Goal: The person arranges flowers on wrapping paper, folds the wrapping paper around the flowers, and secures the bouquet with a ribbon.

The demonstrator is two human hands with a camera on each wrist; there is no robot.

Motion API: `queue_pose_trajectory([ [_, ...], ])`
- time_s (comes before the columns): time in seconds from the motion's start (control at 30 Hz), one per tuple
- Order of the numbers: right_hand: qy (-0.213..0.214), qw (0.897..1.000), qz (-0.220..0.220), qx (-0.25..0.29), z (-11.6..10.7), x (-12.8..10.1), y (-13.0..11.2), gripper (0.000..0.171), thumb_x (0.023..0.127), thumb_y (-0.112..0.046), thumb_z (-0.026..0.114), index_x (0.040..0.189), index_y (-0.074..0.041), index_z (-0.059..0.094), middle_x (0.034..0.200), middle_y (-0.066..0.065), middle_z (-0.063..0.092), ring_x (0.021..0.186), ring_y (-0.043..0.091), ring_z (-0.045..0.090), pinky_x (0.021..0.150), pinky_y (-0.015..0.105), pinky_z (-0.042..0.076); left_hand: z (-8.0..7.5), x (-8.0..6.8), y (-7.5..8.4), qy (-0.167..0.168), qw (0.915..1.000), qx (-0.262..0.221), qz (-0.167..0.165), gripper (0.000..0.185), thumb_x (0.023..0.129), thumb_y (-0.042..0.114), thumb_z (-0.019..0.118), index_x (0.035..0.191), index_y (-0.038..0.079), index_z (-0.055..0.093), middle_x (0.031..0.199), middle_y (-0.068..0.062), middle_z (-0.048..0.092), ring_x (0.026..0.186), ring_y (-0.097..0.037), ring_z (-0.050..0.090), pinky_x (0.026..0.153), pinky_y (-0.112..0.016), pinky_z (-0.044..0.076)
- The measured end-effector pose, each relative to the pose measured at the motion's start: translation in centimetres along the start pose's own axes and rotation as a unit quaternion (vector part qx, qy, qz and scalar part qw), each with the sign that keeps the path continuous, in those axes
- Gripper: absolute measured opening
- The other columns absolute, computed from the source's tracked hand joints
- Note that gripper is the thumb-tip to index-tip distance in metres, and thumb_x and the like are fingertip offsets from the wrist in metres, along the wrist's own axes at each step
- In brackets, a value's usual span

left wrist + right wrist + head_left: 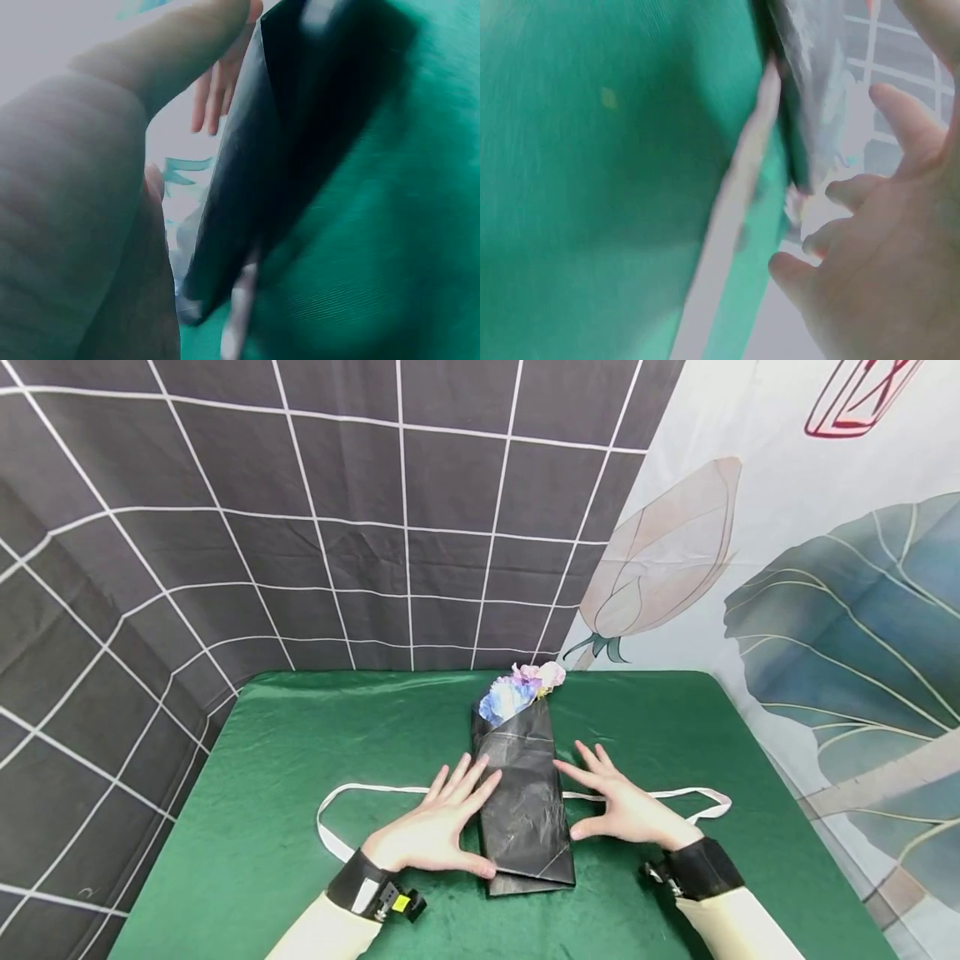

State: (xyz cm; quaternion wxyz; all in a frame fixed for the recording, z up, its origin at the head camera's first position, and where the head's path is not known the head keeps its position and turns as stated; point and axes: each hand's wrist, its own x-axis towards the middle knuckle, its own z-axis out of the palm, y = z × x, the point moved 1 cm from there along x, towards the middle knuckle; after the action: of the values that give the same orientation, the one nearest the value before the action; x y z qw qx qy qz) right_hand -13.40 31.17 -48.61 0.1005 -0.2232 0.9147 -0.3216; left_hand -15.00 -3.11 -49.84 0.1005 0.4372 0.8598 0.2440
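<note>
The black paper-wrapped bouquet lies lengthwise at the middle of the green tablecloth, its pale blue and pink flowers pointing toward the far edge. The left hand rests flat against its left side, fingers straight and spread. The right hand sits at its right side, fingers likewise spread. A white ribbon runs crosswise beneath the wrap.

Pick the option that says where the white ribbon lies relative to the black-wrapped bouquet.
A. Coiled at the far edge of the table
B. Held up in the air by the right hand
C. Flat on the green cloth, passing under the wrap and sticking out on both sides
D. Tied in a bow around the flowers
C: the white ribbon lies flat on the green cloth, emerging on both sides of the black wrap.
</note>
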Motion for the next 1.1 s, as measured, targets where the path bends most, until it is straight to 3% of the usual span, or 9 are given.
queue_pose_trajectory([
  [0.13, 0.06, 0.997, 0.047, -0.025, -1.6, -1.4, 1.3, 0.076, 0.086, -0.044, 0.077, 0.153, -0.023, 0.047, 0.163, 0.024, 0.029, 0.15, 0.057, 0.018, 0.107, 0.071, 0.038, -1.4, -1.3, -1.1, 0.061, 0.9968, -0.025, -0.045, 0.105, 0.089, 0.064, 0.064, 0.164, 0.022, 0.005, 0.172, -0.01, -0.004, 0.158, -0.04, -0.002, 0.124, -0.066, 0.006],
  [0.27, 0.128, 0.986, 0.08, -0.068, -2.1, -2.6, 1.9, 0.058, 0.092, -0.037, 0.073, 0.144, -0.015, 0.057, 0.153, 0.025, 0.046, 0.143, 0.054, 0.036, 0.1, 0.063, 0.049, -1.9, -2.3, -2.5, 0.143, 0.9818, -0.04, -0.118, 0.088, 0.094, 0.052, 0.065, 0.163, 0.019, 0.02, 0.17, -0.014, 0.018, 0.157, -0.039, 0.014, 0.121, -0.067, 0.02],
  [0.4, 0.155, 0.985, 0.044, -0.069, -1.2, -2.0, 0.6, 0.05, 0.094, -0.035, 0.071, 0.141, -0.019, 0.061, 0.15, 0.021, 0.052, 0.142, 0.049, 0.041, 0.1, 0.061, 0.05, -1.8, -2.0, -2.5, 0.197, 0.967, -0.057, -0.151, 0.067, 0.097, 0.047, 0.064, 0.152, 0.014, 0.045, 0.152, -0.014, 0.048, 0.142, -0.034, 0.043, 0.112, -0.058, 0.038],
  [0.5, 0.136, 0.989, -0.004, -0.063, -0.1, -0.9, -0.9, 0.05, 0.095, -0.036, 0.071, 0.142, -0.024, 0.06, 0.153, 0.019, 0.05, 0.144, 0.048, 0.04, 0.102, 0.059, 0.049, -1.5, -1.2, -1.7, 0.22, 0.954, -0.102, -0.176, 0.054, 0.1, 0.047, 0.059, 0.141, 0.012, 0.056, 0.128, -0.009, 0.061, 0.114, -0.024, 0.06, 0.098, -0.042, 0.05],
  [0.63, 0.105, 0.993, -0.032, -0.047, 1.4, 0.1, -2.6, 0.051, 0.095, -0.038, 0.07, 0.143, -0.031, 0.058, 0.156, 0.019, 0.045, 0.145, 0.048, 0.038, 0.106, 0.063, 0.044, -1.3, -0.4, -0.7, 0.226, 0.923, -0.216, -0.224, 0.047, 0.104, 0.047, 0.053, 0.133, 0.011, 0.06, 0.106, -0.005, 0.067, 0.088, -0.015, 0.065, 0.077, -0.028, 0.053],
  [0.83, 0.042, 0.998, -0.036, -0.025, 2.9, 0.8, -4.1, 0.049, 0.096, -0.045, 0.066, 0.144, -0.042, 0.054, 0.163, 0.009, 0.037, 0.153, 0.042, 0.028, 0.114, 0.063, 0.036, -1.3, 0.4, -0.4, 0.203, 0.8522, -0.396, -0.275, 0.049, 0.104, 0.052, 0.047, 0.112, 0.008, 0.066, 0.098, -0.015, 0.072, 0.088, -0.029, 0.07, 0.07, -0.034, 0.055],
  [0.9, 0.019, 0.999, -0.034, -0.021, 3.4, 1.0, -4.4, 0.049, 0.096, -0.046, 0.065, 0.144, -0.043, 0.054, 0.164, 0.007, 0.035, 0.154, 0.041, 0.023, 0.116, 0.063, 0.035, -1.1, 0.5, -0.6, 0.208, 0.839, -0.416, -0.283, 0.047, 0.102, 0.051, 0.052, 0.099, 0.007, 0.065, 0.09, -0.014, 0.07, 0.086, -0.031, 0.069, 0.07, -0.035, 0.054],
  [0.97, 0.001, 0.999, -0.042, -0.026, 3.8, 1.3, -4.7, 0.048, 0.097, -0.046, 0.064, 0.144, -0.042, 0.054, 0.164, 0.008, 0.035, 0.155, 0.042, 0.021, 0.116, 0.063, 0.034, -0.8, 0.4, -0.9, 0.219, 0.8436, -0.398, -0.287, 0.039, 0.1, 0.045, 0.059, 0.088, 0.008, 0.064, 0.081, -0.013, 0.068, 0.076, -0.027, 0.066, 0.064, -0.032, 0.053],
  [1.1, -0.02, 0.996, -0.058, -0.058, 4.4, 1.6, -4.9, 0.051, 0.096, -0.039, 0.067, 0.146, -0.036, 0.054, 0.164, 0.012, 0.035, 0.153, 0.048, 0.021, 0.114, 0.071, 0.029, -0.1, 0.0, -1.7, 0.241, 0.8873, -0.273, -0.283, 0.032, 0.094, 0.031, 0.071, 0.072, 0.012, 0.057, 0.065, -0.005, 0.066, 0.054, -0.01, 0.057, 0.053, -0.024, 0.043],
])
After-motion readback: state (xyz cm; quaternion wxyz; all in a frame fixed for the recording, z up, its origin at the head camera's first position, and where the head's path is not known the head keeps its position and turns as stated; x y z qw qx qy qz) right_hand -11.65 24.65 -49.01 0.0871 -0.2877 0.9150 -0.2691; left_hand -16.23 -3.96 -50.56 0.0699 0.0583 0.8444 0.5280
